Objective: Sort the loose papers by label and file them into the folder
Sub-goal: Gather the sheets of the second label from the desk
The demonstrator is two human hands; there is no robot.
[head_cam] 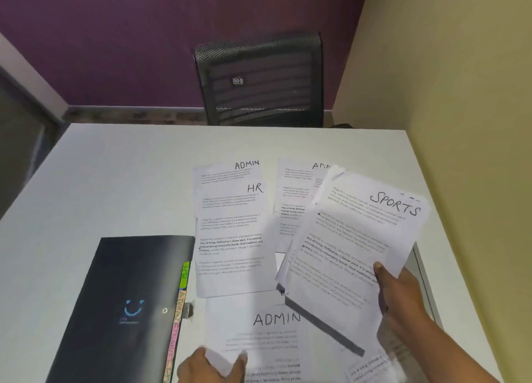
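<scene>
Over table [115,181]: R hand [403,302] fingers [381,270] grip SPORTS stack [354,238]; L hand [198,365] fingers [242,360] pinch ADMIN sheet [273,319].

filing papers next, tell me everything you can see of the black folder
The black folder lies closed, flat and angled on the white table, near left. Glossy plastic-looking cover with a blue smiley logo and a metal snap stud. Along its right edge stick out a green HR tab, an orange ADMIN tab, pink below.

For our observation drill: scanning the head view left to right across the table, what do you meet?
Dark folder → coloured label tabs on its edge → HR sheet → SPORTS sheet → right hand gripping it.
</scene>
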